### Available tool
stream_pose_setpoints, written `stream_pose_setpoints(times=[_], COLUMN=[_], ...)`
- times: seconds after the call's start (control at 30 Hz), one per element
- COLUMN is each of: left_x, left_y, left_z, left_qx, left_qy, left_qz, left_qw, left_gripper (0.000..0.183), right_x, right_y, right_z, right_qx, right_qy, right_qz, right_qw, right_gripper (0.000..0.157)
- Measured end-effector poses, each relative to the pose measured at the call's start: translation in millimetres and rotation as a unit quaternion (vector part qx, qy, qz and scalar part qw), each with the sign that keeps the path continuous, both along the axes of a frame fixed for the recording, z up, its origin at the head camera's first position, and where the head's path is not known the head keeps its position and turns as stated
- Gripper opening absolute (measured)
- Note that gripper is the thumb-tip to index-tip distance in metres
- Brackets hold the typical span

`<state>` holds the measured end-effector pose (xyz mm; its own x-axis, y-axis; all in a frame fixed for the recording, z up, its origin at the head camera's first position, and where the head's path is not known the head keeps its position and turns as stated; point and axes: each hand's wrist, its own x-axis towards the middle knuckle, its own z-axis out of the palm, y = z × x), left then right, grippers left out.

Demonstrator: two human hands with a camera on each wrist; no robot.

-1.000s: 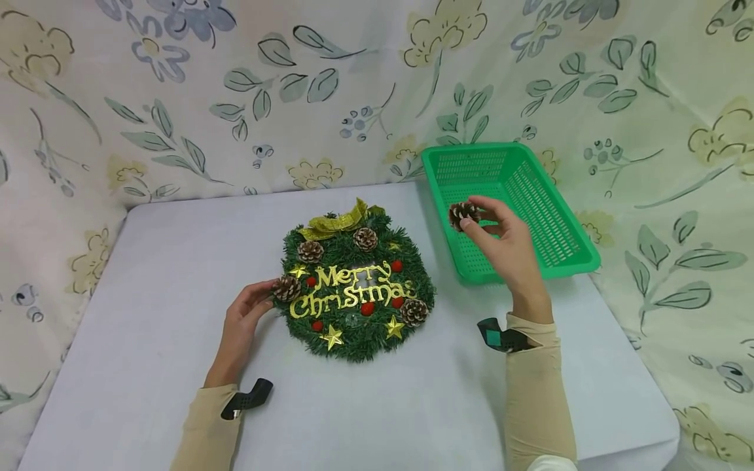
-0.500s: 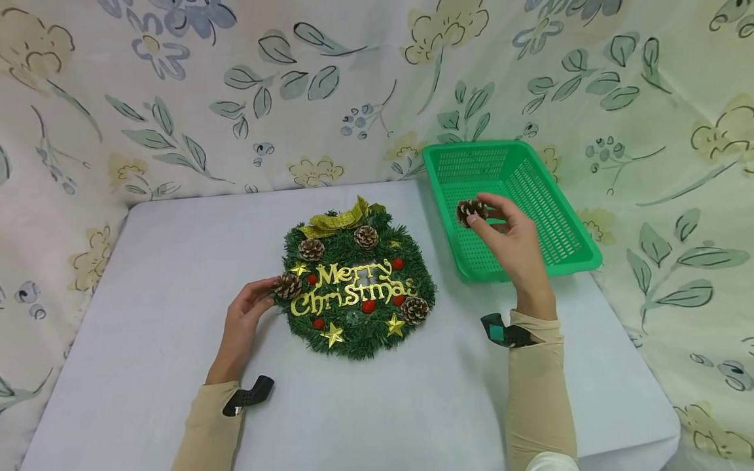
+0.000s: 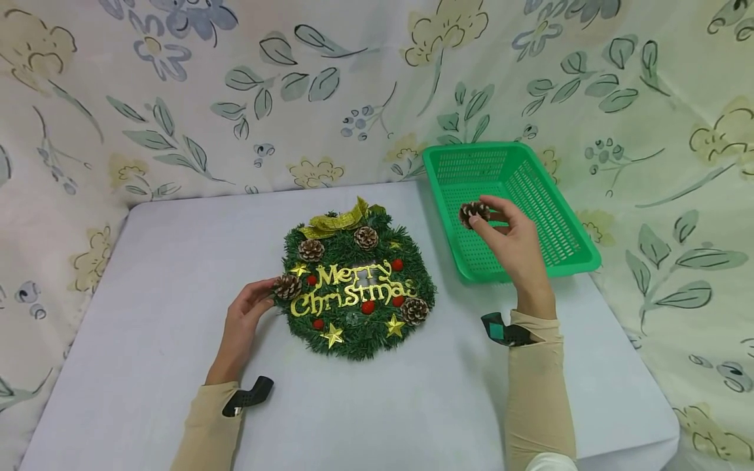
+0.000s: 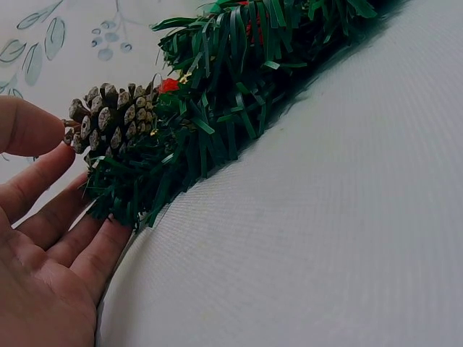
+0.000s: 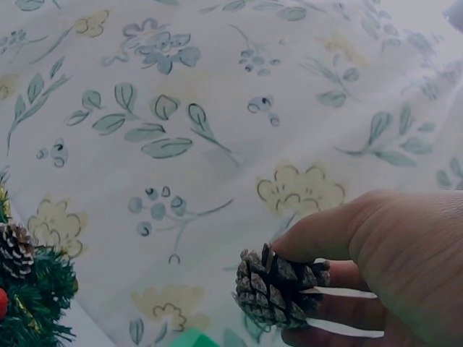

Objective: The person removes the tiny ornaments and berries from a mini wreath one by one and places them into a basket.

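While the wreath (image 3: 359,347) lies flat on the counter (image 3: 377,418) between the two arms, the right hand (image 3: 515,245) holds a loose pinecone (image 3: 474,214) well apart from it, thumb and fingers clamped together on the cone. In the head view this cone shows against the inside of the green basket (image 3: 571,268), near the wall that faces the wreath; how high it hangs over the basket's floor is hard to tell.

The left hand (image 3: 244,313) is at the wreath's left edge. Its thumb and forefinger pinch the outer end of the edge pinecone (image 3: 287,287), and the other fingers reach along the greenery just below, spread a little apart.

The relation that matters most, as far as can be judged, is the one between the loose pinecone and the wreath: the wreath lies to the left of the right hand and nearer the person, with a strip of counter between wreath and basket. The right hand is far closer to the basket than the left is, while the left alone touches the wreath. Both cones are stubby; in the wrist views each lies roughly sideways, the loose one extending leftward from the right hand's fingertips, the other from the left hand's grip toward the wreath.
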<state>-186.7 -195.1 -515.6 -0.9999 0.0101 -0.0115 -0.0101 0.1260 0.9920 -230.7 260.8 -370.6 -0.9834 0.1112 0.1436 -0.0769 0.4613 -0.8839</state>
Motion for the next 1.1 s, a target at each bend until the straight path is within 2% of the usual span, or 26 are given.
stream_pose_setpoints(times=[0.53, 1.1], left_x=[-0.3, 0.7], left_y=[1.6, -1.2], left_z=[1.8, -0.7], left_qx=[0.004, -0.006], left_qy=[0.001, 0.005], left_qz=[0.006, -0.005], left_qw=[1.0, 1.0], left_gripper=[0.035, 0.036], right_x=[-2.2, -6.1], right_y=[6.3, 6.5], right_z=[-3.2, -6.8], right_qx=[0.003, 0.002], right_qy=[-0.005, -0.014], right_qz=[-0.013, -0.016], right_qw=[1.0, 1.0], right_gripper=[0.051, 0.051])
